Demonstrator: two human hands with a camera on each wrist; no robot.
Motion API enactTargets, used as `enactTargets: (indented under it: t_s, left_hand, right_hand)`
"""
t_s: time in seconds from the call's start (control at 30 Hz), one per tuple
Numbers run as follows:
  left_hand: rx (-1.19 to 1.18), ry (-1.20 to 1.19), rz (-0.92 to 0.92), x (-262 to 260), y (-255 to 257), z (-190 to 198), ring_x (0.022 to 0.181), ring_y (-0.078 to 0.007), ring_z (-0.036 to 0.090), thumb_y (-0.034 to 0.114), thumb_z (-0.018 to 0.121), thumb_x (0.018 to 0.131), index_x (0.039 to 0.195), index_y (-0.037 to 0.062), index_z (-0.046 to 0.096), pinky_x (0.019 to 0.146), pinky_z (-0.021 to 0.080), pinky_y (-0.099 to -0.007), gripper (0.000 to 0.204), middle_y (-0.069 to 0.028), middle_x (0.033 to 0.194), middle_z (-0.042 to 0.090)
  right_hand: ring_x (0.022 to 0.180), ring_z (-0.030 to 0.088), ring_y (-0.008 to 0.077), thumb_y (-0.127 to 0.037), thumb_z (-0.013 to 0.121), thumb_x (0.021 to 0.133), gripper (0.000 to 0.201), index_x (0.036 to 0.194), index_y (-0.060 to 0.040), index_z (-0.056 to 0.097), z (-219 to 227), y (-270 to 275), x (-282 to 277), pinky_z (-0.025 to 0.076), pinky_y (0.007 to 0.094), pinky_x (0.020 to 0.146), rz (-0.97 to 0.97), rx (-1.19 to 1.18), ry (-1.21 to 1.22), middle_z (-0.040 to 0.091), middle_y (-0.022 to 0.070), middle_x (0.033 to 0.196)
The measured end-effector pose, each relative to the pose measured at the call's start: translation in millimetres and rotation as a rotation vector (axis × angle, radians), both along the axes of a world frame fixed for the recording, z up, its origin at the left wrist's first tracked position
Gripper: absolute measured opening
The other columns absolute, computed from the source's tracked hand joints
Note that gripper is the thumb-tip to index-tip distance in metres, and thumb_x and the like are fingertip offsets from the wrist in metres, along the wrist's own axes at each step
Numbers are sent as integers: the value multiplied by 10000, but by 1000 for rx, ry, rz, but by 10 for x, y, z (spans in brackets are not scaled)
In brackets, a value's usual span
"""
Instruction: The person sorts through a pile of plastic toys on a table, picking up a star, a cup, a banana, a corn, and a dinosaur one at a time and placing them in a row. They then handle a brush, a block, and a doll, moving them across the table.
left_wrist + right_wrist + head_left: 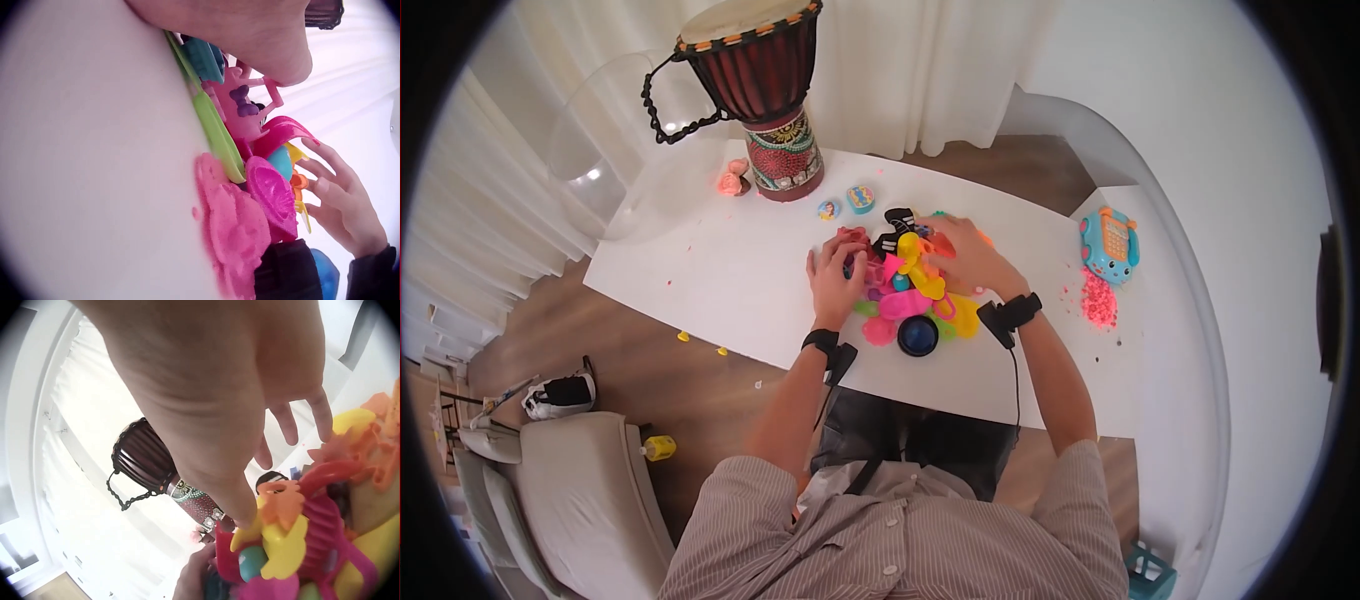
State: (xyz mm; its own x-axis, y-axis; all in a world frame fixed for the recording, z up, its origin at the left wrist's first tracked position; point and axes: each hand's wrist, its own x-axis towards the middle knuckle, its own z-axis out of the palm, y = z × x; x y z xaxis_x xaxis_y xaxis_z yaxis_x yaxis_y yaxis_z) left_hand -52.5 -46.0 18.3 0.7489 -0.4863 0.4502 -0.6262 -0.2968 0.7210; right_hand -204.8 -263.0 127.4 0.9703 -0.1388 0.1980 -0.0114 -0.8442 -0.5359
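Note:
A heap of colourful plastic toys [907, 278] lies on the white table between both hands. My left hand [836, 283] rests at the heap's left side, fingers spread over its edge, close to a pink toy with a purple bow [245, 106]; its fingertips are mostly hidden in the left wrist view. My right hand [972, 257] reaches over the heap's right side with fingers extended, beside yellow [282, 545] and orange pieces [281, 503]. A light green strip [215, 134] and pink modelling sand [234, 228] lie at the heap's near left edge.
A tall djembe drum [772, 100] stands at the table's back. Two small round tins [860, 198] sit behind the heap. A black-rimmed blue disc [918, 336] is at its front. Rightward are a toy telephone [1110, 245] and pink crumbs [1099, 300]. A transparent dome [615, 150] stands left.

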Motion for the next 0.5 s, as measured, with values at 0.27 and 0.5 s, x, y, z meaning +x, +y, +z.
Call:
enactTargets:
  t_s: [0.27, 0.5]
  left_hand:
    - [6, 11, -20, -3, 12, 36, 1336, -230, 572, 321, 649, 994, 1145, 192, 726, 1263, 188, -578, 213, -28, 1338, 653]
    - [-19, 61, -35, 18, 45, 57, 1364, -245, 547, 200, 571, 964, 1221, 175, 673, 1274, 175, -577, 278, -38, 1387, 629]
  right_hand:
    - [1325, 529, 429, -311, 753, 862, 662, 1478, -223, 528, -133, 130, 1353, 425, 656, 1090, -142, -220, 176, 554, 150, 1440]
    - [1369, 516, 424, -336, 806, 827, 728, 1484, -257, 502, -492, 244, 2135, 361, 768, 1066, -206, -307, 506, 533, 137, 1467]
